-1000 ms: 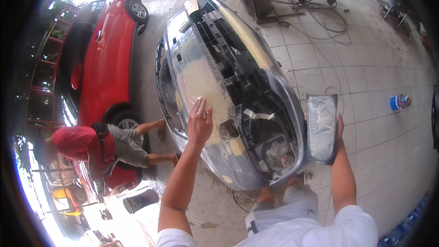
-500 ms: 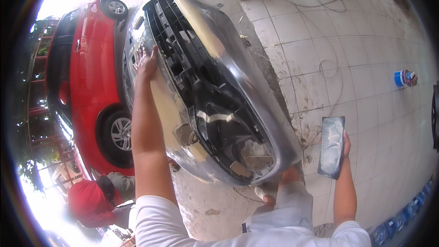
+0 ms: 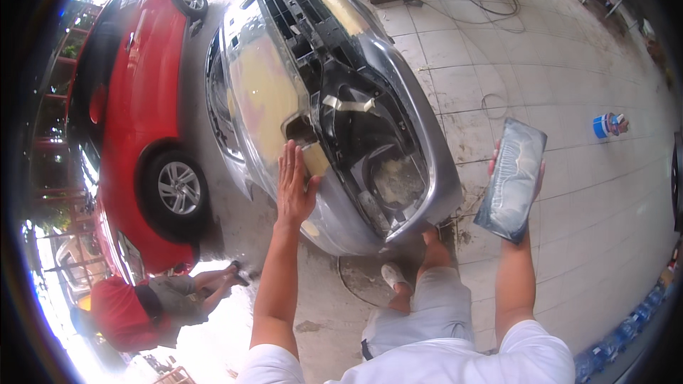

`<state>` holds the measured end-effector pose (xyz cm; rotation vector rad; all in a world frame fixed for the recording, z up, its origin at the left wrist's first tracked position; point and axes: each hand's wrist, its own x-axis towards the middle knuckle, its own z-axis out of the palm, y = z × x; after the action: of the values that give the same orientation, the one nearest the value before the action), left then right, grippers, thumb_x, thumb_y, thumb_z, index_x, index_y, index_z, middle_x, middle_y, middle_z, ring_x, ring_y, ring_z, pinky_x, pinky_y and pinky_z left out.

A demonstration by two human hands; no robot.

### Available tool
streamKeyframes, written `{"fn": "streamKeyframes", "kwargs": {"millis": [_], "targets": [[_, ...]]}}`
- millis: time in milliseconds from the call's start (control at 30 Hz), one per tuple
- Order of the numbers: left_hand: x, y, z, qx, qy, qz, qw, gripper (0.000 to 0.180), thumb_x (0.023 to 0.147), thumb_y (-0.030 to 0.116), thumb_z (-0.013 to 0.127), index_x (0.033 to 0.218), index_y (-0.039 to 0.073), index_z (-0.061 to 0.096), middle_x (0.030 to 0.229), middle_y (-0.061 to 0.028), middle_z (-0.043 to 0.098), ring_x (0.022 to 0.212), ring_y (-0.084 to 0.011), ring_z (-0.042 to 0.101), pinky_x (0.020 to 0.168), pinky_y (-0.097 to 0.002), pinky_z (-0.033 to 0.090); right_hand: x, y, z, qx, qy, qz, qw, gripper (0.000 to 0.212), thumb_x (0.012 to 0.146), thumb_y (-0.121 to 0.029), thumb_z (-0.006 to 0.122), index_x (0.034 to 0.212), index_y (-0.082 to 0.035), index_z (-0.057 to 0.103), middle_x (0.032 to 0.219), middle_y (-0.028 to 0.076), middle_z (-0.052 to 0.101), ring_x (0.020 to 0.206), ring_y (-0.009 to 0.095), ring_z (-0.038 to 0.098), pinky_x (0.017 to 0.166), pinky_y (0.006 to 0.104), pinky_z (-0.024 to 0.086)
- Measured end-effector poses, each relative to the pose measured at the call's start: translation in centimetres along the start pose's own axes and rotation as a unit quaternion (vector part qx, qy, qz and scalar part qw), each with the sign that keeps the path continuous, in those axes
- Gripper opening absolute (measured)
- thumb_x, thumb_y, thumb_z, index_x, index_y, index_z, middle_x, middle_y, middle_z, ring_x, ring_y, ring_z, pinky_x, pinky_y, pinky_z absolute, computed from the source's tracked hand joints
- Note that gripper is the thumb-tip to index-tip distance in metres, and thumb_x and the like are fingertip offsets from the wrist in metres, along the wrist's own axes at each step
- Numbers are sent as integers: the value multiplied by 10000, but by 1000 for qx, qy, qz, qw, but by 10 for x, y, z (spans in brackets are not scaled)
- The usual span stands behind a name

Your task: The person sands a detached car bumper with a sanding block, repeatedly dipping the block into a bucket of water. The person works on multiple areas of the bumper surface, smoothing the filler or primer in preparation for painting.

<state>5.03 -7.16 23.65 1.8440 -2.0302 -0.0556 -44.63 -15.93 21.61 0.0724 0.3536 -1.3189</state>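
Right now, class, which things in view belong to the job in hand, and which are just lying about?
Apparently in use:
- patchy grey bumper, by the left hand
- whitish rectangular pad, in the right hand

Lying about:
- blue container
- bluish bottles
- red car, parked

Patched grey bumper (image 3: 341, 131); pale slab (image 3: 511, 179) tilted beside.

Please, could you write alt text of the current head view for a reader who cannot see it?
A person's right hand holds a dark rectangular board with a whitish layer; the open left hand is over a grey car bumper with yellowish patches. A red car and another person in red are at left.
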Motion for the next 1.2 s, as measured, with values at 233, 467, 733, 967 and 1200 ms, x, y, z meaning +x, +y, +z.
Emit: {"fn": "streamKeyframes", "kwargs": {"millis": [233,467,733,967,1200], "targets": [[29,-36,-8,96,-22,-18,995,762,1110,484,379,1692,40,169,1749,-198,206,1635,-361,132,1306,-541,72,-54,131,7,24,-108,197,974,1134,891,-795,602,1555,84,335,1402,329,550,1107,439,684,871,572,627],[164,-98,-4,144,-60,-89,984,786,1102,607,248,1694,93,202,1762,-108,212,1638,-301,141,1300,-583,67,-98,186,-37,111,-24,459,881,1054,913,-649,688,1584,76,322,1509,306,492,1331,443,573,1132,578,485],[279,-194,-5,183,-116,-194,957,792,1106,642,130,1708,127,145,1783,-62,150,1650,-257,79,1277,-631,85,-28,119,-18,5,-22,442,897,1088,858,-634,756,1570,83,355,1517,319,494,1317,491,578,1115,621,488],[253,-173,-3,145,-79,-192,967,896,1069,721,170,1698,82,181,1776,-115,158,1645,-289,98,1306,-531,60,-31,123,-36,10,-35,479,877,1086,915,-692,651,1627,39,279,1518,341,487,1321,438,602,1168,478,459],[184,-103,-4,133,-36,-120,983,826,1092,631,284,1677,50,242,1748,-177,223,1632,-340,151,1306,-528,85,-44,140,-32,14,-62,465,883,1038,936,-651,652,1629,29,286,1520,331,490,1343,426,586,1168,464,459]]}}
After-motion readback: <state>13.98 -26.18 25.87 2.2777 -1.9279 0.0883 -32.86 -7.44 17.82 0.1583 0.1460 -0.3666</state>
